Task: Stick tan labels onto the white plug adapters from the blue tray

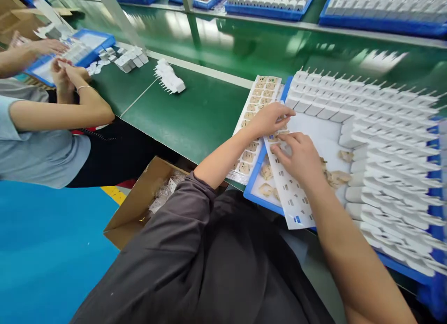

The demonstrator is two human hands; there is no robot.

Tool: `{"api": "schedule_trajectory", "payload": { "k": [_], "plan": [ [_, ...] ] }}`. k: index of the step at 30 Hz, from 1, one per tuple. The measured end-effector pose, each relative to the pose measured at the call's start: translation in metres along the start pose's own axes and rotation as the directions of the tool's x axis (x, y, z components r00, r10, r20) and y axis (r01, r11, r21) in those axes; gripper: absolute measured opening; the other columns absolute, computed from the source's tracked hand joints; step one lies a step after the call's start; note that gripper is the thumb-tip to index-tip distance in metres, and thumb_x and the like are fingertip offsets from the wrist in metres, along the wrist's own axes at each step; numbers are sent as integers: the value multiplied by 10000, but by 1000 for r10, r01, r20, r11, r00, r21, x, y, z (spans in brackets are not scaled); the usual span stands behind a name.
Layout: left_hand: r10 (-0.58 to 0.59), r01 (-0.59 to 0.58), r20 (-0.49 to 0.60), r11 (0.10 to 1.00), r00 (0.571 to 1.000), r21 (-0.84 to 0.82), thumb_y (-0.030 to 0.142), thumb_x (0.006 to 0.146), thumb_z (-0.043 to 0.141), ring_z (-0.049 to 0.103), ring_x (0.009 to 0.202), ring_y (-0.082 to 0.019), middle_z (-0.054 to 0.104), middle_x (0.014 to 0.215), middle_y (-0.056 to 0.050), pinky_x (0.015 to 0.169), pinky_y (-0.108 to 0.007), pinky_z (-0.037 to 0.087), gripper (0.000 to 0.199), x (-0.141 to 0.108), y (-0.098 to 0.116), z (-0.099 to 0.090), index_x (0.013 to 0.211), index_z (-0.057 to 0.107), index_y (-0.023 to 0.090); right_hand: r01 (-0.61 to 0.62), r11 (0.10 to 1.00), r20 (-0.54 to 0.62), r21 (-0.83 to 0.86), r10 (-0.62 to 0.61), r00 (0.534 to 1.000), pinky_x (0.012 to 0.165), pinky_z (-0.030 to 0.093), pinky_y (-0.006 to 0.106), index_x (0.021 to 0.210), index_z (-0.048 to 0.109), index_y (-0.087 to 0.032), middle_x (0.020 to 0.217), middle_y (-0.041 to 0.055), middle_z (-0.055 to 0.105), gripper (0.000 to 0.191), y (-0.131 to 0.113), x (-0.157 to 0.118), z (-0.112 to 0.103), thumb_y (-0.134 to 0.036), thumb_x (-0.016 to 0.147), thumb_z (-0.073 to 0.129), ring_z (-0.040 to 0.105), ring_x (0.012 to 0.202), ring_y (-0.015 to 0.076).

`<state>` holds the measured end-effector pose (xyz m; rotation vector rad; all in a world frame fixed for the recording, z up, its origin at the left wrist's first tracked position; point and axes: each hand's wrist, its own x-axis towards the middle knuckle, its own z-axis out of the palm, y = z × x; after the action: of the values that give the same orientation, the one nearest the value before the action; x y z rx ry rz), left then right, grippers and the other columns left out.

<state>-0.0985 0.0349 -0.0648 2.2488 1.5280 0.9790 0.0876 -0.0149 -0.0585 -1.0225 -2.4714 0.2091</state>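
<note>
A narrow white sheet (289, 193) with small blue and grey marks lies slanted over the tray's near-left corner. My right hand (300, 158) pinches its upper part between thumb and fingers. Just beyond, my left hand (270, 119) is at the sheet's top end, fingers bent and closed toward the thumb; what lies between them is hidden. Under my left forearm rests a larger white sheet of tan stickers (249, 156) in rows. The blue tray (258, 175) holds rows of white plastic housings with thin prongs (394, 142) and crumpled tan pieces (337, 177).
A co-worker's hands (64, 70) are busy at the far left beside another blue tray (104, 39). Loose white housings (169, 77) sit on the green table (206, 114). Below its edge stands a cardboard box (136, 207) with clear scraps. Filled trays (268, 10) line the shelf behind.
</note>
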Motion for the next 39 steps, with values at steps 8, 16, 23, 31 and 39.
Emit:
{"api": "schedule_trajectory", "payload": {
  "k": [8,16,23,31,39],
  "plan": [
    [-12,9,41,998,999,62,211,913,480,606,1046,-205,726,1026,-74,954,-310,458,284,-1,7,-4,1097,693,170,-8,1000,35,8,7,999,898,511,478,1192,675,-141,1042,146,647,370,-1,2,1,-352,912,559,586,986,324],
    [25,-30,53,995,998,98,182,837,509,621,1085,-251,723,1083,-98,1015,-417,454,300,-3,11,-7,1062,706,158,-137,989,165,47,128,978,946,470,445,1185,678,-143,1113,145,649,316,-7,0,-10,-267,912,578,589,1042,300],
    [34,-61,239,992,970,107,300,878,512,499,1307,-252,617,1321,-94,1155,-414,352,365,-7,-2,-17,1181,685,194,-230,971,185,71,214,959,977,434,418,1205,658,-180,1149,114,634,313,-6,-1,-13,-220,908,567,564,1076,275],
    [-38,-27,456,990,889,136,512,863,594,176,1509,-321,339,1596,-62,1223,-490,192,532,-14,0,-28,1329,600,256,-242,969,239,54,223,945,964,430,415,1158,680,-177,1135,116,640,282,-6,-1,-16,-223,897,586,564,1084,279],
    [-99,-2,457,976,884,216,489,851,621,67,1525,-363,269,1621,-82,1226,-531,130,529,-17,11,-17,1323,600,250,-224,975,256,-4,218,942,956,416,441,1128,685,-178,1113,125,649,255,-6,0,-13,-229,890,608,570,1058,304]
  ]
}}
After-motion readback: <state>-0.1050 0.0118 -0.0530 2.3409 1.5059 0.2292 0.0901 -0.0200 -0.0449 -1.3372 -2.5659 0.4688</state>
